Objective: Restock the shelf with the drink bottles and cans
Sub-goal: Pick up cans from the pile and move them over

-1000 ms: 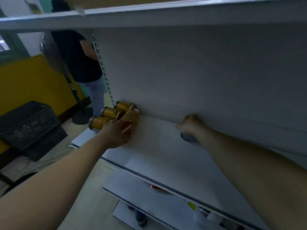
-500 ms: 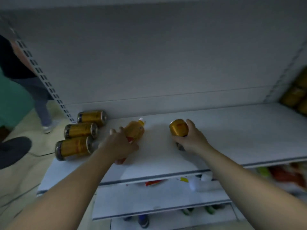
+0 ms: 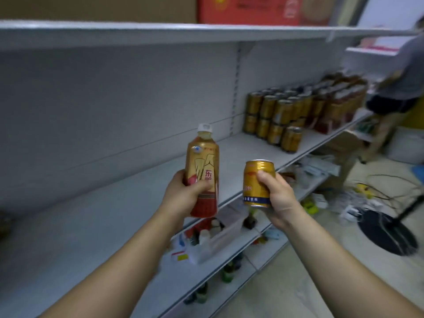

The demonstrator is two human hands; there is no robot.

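Observation:
My left hand [image 3: 183, 196] grips a gold and red drink bottle [image 3: 203, 166] with a white cap, held upright above the white shelf [image 3: 96, 216]. My right hand [image 3: 277, 191] grips a gold drink can [image 3: 255, 182], also upright, just right of the bottle. Both are lifted off the shelf, in front of its front edge. Farther right on the same shelf stand several gold cans [image 3: 275, 118], stacked two high, with packs of bottles [image 3: 339, 104] behind them.
A lower shelf [image 3: 229, 244] carries mixed bottles and a clear bin. A person [image 3: 399, 88] stands at the far right end of the aisle. A black fan base [image 3: 387, 232] and cables lie on the floor. Red boxes [image 3: 252, 10] sit on top.
Both hands have lifted the bottle and the can off the shelf and turned them upright. My view has swung right, away from the three lying cans, toward the stocked cans.

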